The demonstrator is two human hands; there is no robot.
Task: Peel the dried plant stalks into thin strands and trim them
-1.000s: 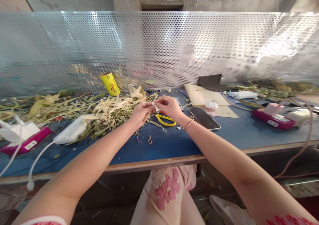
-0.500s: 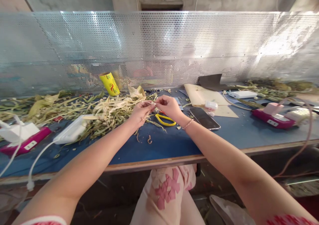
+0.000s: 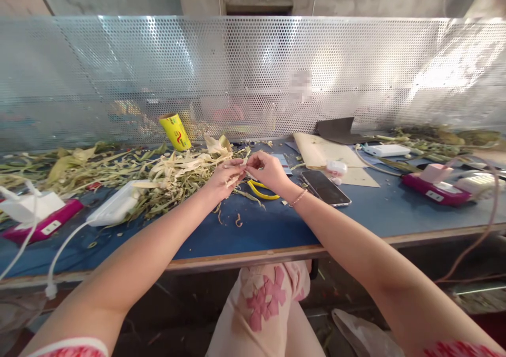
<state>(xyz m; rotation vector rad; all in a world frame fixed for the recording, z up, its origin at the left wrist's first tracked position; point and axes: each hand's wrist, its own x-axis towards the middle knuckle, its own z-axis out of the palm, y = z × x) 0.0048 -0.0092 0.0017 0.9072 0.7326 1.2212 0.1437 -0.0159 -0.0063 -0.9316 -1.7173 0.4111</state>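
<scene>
My left hand (image 3: 228,177) and my right hand (image 3: 266,171) meet fingertip to fingertip above the blue table. Both are closed in a pinch around a small pale piece, seemingly a strip of dried plant; most of it is hidden by the fingers. To the left of my left hand spreads a heap of dried leaves and stalks (image 3: 177,180). Yellow-handled scissors or a similar looped yellow tool (image 3: 263,192) lies under my right hand, partly covered. A dark-screened phone (image 3: 326,188) rests just right of my right wrist.
A yellow cardboard tube (image 3: 176,133) leans behind the heap, near a perforated metal screen (image 3: 253,77). White chargers and a magenta power strip (image 3: 43,221) sit at left; another magenta strip (image 3: 435,189) lies at right. Cream paper (image 3: 316,150) and a white earphone case (image 3: 336,168) lie beyond the phone.
My fingertips have shifted slightly around the small pale piece, and the right fingers are a little more curled. The view has moved slightly; the things on the table stay in place.
</scene>
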